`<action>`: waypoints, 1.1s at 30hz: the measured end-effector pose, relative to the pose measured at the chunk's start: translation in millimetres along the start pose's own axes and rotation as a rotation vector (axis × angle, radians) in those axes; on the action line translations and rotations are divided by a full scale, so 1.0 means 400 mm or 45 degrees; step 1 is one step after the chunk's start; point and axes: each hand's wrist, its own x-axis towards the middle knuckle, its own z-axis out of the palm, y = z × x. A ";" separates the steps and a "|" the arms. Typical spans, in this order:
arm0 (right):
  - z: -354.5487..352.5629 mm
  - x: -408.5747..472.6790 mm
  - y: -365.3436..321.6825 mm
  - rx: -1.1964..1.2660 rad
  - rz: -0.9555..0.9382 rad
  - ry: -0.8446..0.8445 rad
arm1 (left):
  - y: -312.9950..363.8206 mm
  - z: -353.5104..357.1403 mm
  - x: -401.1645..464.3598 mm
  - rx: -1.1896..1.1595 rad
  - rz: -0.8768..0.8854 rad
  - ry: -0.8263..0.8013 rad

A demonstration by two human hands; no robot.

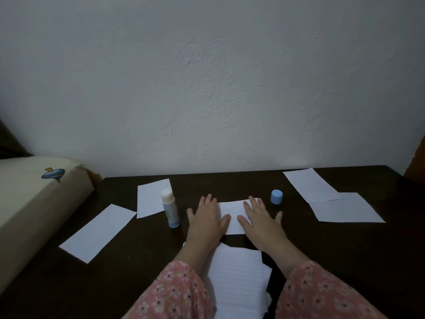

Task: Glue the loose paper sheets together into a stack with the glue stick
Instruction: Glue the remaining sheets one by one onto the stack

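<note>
Both hands, the left hand (205,221) and the right hand (258,218), are lying flat with fingers spread, pressing down the paper stack (232,217) in the middle of the table (345,261), so the pressing step seems to be under way. Next, a loose sheet (99,232) left of the stack is probably waiting for glue from the uncapped glue stick (169,207) standing just left of the stack, its blue cap (276,197) sitting right of it. How many sheets the stack is holding is hard to tell under the palms.

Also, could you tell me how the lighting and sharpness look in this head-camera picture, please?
Head view: dim, flat light with a bluish cast; the dark table swallows detail, while the paper under both hands stays legible. No glare. The wide lens bows the table's far edge; the sleeves look soft.
</note>
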 end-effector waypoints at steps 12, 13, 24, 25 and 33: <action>0.014 -0.061 -0.014 -0.070 -0.068 -0.106 | 0.004 0.002 -0.048 -0.090 0.126 -0.164; 0.014 -0.062 -0.011 -0.088 -0.070 -0.098 | -0.004 0.002 -0.046 -0.083 0.137 -0.176; -0.012 -0.077 0.061 0.032 -0.162 -0.091 | -0.061 -0.005 -0.052 -0.198 0.154 -0.122; -0.016 -0.077 0.070 0.090 -0.175 -0.075 | -0.064 -0.003 -0.050 -0.204 0.157 -0.107; -0.025 -0.038 0.076 0.245 -0.182 0.029 | -0.052 -0.032 0.000 -0.251 0.181 -0.199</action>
